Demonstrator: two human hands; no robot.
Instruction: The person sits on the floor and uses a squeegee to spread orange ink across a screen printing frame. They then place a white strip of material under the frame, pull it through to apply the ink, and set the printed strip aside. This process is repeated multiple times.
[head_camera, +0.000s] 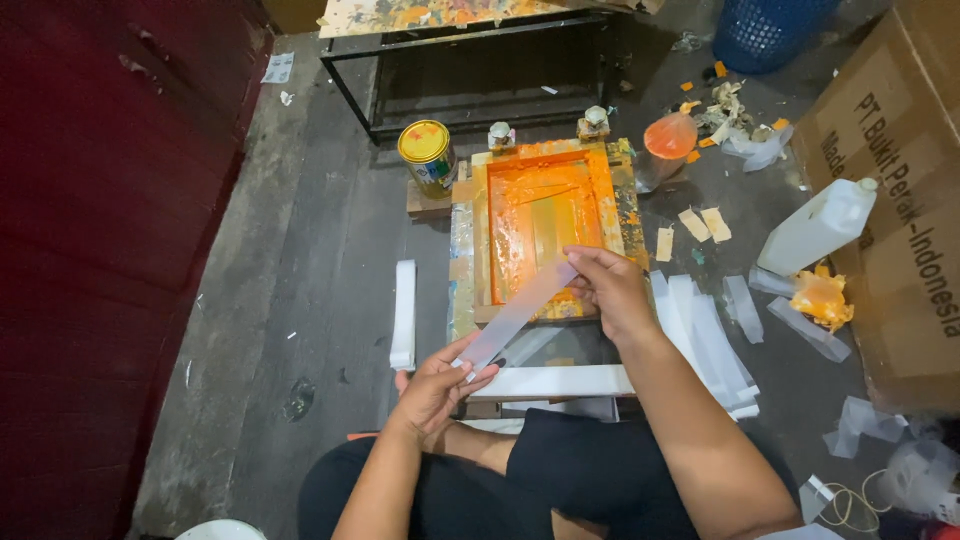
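The person sat on the floor (300, 300) with a long translucent plastic strip (520, 312) stretched between both hands. The left hand (435, 385) pinched the strip's near end between thumb and fingers, and the right hand (610, 290) gripped its far end just above the near edge of the printing screen frame (545, 225). The frame lay flat on its wooden base, its mesh thickly smeared with orange ink. The strip looked plain, with no orange on it, so it seemed that this piece was not yet printed. To the right lay a spread of white strips (705, 340), some overlapping; whether they carried print could not be told. 1 more white strip (403, 315) lay apart on the left. A yellow-lidded tin (428, 155) stood at the frame's far left corner, a white plastic bottle (820, 225) lay tilted to the right, and an orange-stained rag (822, 300) lay near it.
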